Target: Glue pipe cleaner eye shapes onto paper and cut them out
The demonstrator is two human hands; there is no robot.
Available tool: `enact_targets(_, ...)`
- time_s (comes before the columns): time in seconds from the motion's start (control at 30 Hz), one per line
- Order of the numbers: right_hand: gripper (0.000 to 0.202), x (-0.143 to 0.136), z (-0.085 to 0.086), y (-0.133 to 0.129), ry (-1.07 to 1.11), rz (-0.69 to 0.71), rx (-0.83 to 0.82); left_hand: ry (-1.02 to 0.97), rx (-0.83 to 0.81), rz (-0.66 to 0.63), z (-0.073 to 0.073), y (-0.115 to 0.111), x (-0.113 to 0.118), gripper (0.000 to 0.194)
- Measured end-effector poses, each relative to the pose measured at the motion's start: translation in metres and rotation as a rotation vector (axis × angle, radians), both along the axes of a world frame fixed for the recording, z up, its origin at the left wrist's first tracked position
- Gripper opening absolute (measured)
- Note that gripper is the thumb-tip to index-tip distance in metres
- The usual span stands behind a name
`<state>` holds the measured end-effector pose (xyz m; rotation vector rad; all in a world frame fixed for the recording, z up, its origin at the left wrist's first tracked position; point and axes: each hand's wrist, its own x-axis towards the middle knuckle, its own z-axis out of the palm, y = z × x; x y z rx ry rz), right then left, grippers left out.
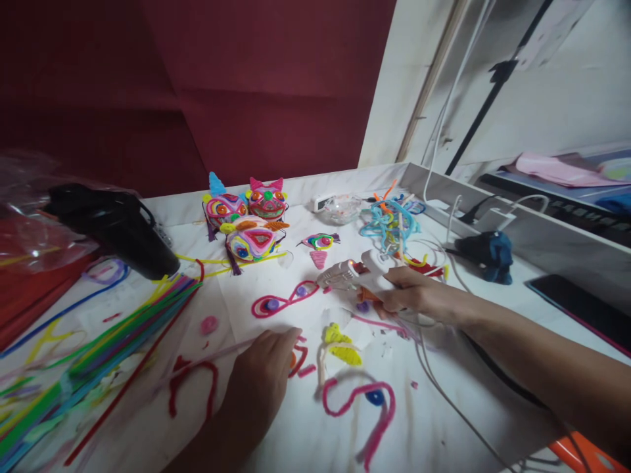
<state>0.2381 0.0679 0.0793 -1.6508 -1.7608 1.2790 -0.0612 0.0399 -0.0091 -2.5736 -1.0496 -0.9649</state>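
My right hand (401, 289) grips a white hot glue gun (377, 266), its nozzle pointing left. The nozzle tip is beside the right end of a dark pink pipe-cleaner figure-eight (283, 303), whose loops hold small purple and blue discs. My left hand (266, 368) is closed, fingertips pressed together, below that shape. A pale pink pipe cleaner (224, 353) runs into it from the left; the fingers partly hide where it is held. Near its fingertips lies a red bent pipe-cleaner piece (302, 361). To the right are a yellow piece (345, 351) and a curved pink pipe cleaner (384, 427).
Colourful lion-head pieces (266, 200) stand at the back. A bundle of pipe cleaners (123, 328) and a black object (118, 230) lie left. Tangled blue pipe cleaners (392, 220) are behind the glue gun. Cables (438, 381) and a phone (582, 309) lie right.
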Motion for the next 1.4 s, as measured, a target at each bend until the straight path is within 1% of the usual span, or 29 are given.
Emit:
enact_targets(0.13, 0.017, 0.003, -0.003, -0.004, 0.170, -0.002, -0.037, 0.001, 0.002, 0.004, 0.002, 0.000, 0.002, 0.033)
enact_targets(0.27, 0.012, 0.006, -0.005, -0.010, 0.346, -0.042, -0.081, 0.004, -0.011, 0.012, 0.001, 0.000, 0.002, 0.032)
enact_targets(0.33, 0.011, 0.006, -0.007, -0.012, 0.400, -0.060, -0.098, 0.003, -0.021, 0.002, 0.001, 0.000, 0.002, 0.032)
enact_targets(0.4, 0.015, 0.006, -0.010, -0.013, 0.440, -0.074, -0.105, 0.003, -0.031, -0.002, 0.002, 0.000, 0.001, 0.032)
enact_targets(0.5, 0.028, 0.004, -0.013, -0.013, 0.504, -0.102, -0.120, 0.000, -0.064, -0.001, 0.000, 0.000, 0.000, 0.032)
enact_targets(0.6, 0.038, 0.004, -0.015, -0.013, 0.579, -0.132, -0.157, -0.039, -0.089, 0.041, -0.005, 0.000, -0.001, 0.032)
enact_targets(0.7, 0.042, 0.006, -0.017, -0.013, 0.670, -0.123, -0.172, -0.060, -0.100, 0.079, -0.006, 0.000, -0.001, 0.031)
enact_targets(0.87, 0.048, 0.005, -0.014, -0.017, 0.800, -0.129, -0.094, -0.038, -0.138, 0.068, 0.001, -0.001, -0.001, 0.033)
enact_targets(0.93, 0.050, 0.003, -0.012, -0.020, 0.804, -0.134, -0.053, -0.049, -0.152, 0.068, 0.001, 0.000, -0.001, 0.033)
enact_targets(1.0, 0.046, 0.003, -0.011, -0.024, 0.784, -0.134, 0.016, -0.061, -0.183, 0.071, 0.000, 0.001, -0.002, 0.032)
enact_targets(1.07, 0.038, 0.005, -0.010, -0.028, 0.693, -0.140, 0.121, -0.096, -0.240, 0.067, 0.000, 0.002, -0.002, 0.030)
enact_targets(1.1, 0.034, 0.006, -0.010, -0.031, 0.606, -0.151, 0.187, -0.125, -0.283, 0.065, 0.001, 0.002, -0.002, 0.028)
enact_targets(1.17, 0.030, 0.008, -0.010, -0.037, 0.357, -0.165, 0.350, -0.185, -0.410, 0.072, 0.006, 0.000, -0.001, 0.023)
enact_targets(1.2, 0.028, 0.008, -0.010, -0.040, 0.208, -0.150, 0.440, -0.212, -0.490, 0.083, 0.010, -0.001, -0.001, 0.020)
enact_targets(1.27, 0.022, 0.008, -0.013, -0.047, -0.102, -0.078, 0.601, -0.283, -0.649, 0.112, 0.019, -0.003, 0.002, 0.016)
enact_targets(1.33, 0.019, 0.005, -0.020, -0.050, -0.441, 0.015, 0.651, -0.388, -0.780, 0.124, 0.028, -0.003, 0.004, 0.015)
enact_targets(1.4, 0.020, 0.002, -0.030, -0.050, -0.715, 0.057, 0.605, -0.510, -0.886, 0.130, 0.034, -0.001, 0.007, 0.017)
